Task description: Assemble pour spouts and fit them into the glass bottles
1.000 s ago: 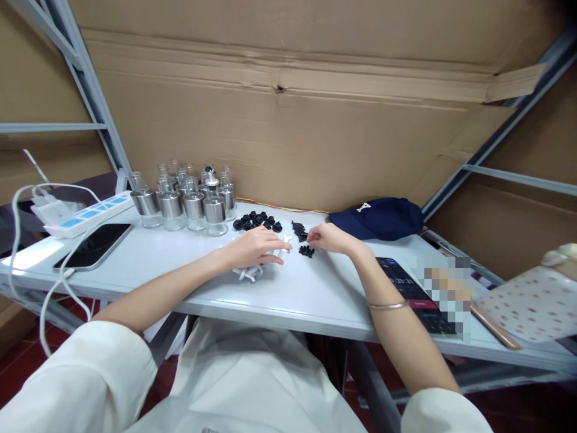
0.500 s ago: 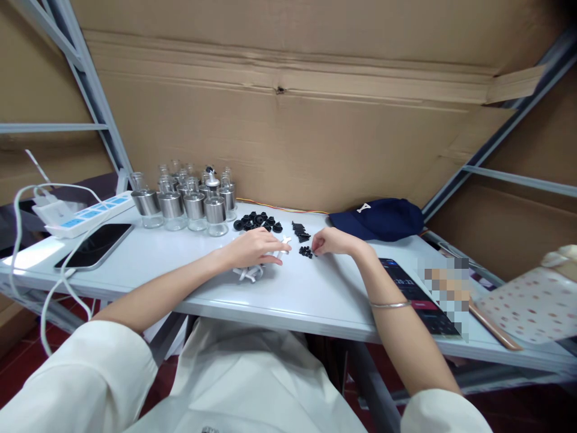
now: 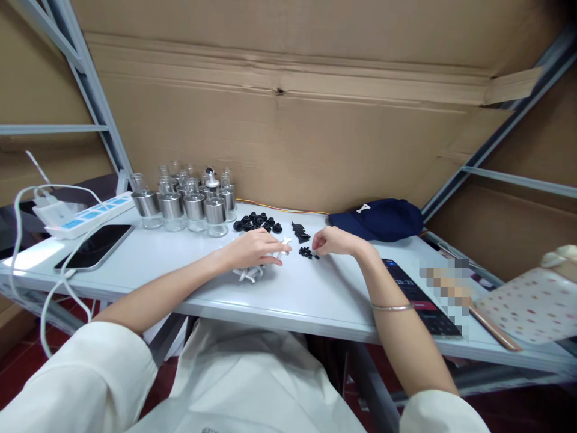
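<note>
My left hand (image 3: pixel 256 248) is over the middle of the table, palm down. Its thumb and fingers are closed on a white plastic piece (image 3: pixel 287 241) whose end sticks out past the fingertips. More white plastic parts (image 3: pixel 247 274) lie partly under this hand. To the right, my right hand (image 3: pixel 332 240) pinches with its fingertips down beside a pile of small black pieces (image 3: pixel 306 252); whatever is between them is too small to make out. Thin black parts (image 3: pixel 300 232) lie just behind that pile. Round black stoppers (image 3: pixel 258 221) form a heap behind my left hand.
Several glass bottles with metal sleeves (image 3: pixel 195 205) stand at the back left, one with a pourer top. A power strip (image 3: pixel 92 215) and a phone (image 3: pixel 95 245) are further left. On the right lie a navy cap (image 3: pixel 378 219), another phone (image 3: pixel 421 300) and a dotted pouch (image 3: pixel 532 300).
My right fingertips have shifted very slightly beside the small black pieces, and a loose black piece now shows below them. My left hand has stayed in place.
</note>
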`<state>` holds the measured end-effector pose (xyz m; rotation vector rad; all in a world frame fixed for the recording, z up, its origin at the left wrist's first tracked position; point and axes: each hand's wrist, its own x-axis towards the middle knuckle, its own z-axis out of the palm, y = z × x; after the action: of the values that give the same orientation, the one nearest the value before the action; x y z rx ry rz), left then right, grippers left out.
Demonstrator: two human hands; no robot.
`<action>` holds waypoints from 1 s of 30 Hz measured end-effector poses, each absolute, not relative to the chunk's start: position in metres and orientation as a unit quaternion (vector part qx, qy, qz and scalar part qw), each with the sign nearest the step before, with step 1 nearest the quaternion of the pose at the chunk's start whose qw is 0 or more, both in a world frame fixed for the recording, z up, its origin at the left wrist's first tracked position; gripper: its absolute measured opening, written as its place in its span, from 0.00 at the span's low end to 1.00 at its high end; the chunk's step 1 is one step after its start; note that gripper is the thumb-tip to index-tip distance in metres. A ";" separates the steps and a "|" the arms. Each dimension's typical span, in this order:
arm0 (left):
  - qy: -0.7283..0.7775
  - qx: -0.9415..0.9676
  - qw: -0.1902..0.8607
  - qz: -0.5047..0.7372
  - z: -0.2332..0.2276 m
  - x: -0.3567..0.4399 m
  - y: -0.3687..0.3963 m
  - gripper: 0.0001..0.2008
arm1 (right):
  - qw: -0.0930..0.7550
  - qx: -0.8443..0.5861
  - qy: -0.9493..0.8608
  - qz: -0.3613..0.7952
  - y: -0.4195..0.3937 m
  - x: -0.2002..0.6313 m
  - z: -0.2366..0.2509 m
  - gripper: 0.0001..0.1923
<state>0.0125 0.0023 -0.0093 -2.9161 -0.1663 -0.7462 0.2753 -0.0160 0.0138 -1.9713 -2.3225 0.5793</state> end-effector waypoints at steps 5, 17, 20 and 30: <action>-0.061 -0.967 0.072 -0.238 -0.011 0.013 0.003 0.15 | -0.014 -0.638 -0.745 0.194 -0.013 0.276 0.007 0.05; -0.045 -0.964 0.083 -0.247 -0.009 0.013 0.001 0.15 | 0.283 -0.516 -0.741 0.324 -0.025 0.258 0.026 0.11; -0.042 -0.962 0.084 -0.256 -0.009 0.013 0.002 0.15 | 0.357 -0.459 -0.708 0.400 -0.030 0.245 0.027 0.13; -0.046 -0.965 0.082 -0.246 -0.011 0.013 0.003 0.16 | 0.369 -0.422 -0.678 0.475 -0.031 0.238 0.019 0.13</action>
<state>0.0129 0.0026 -0.0106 -2.8824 -0.1363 -0.7339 0.2379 -0.0305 0.0190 -1.0840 -1.7412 1.2193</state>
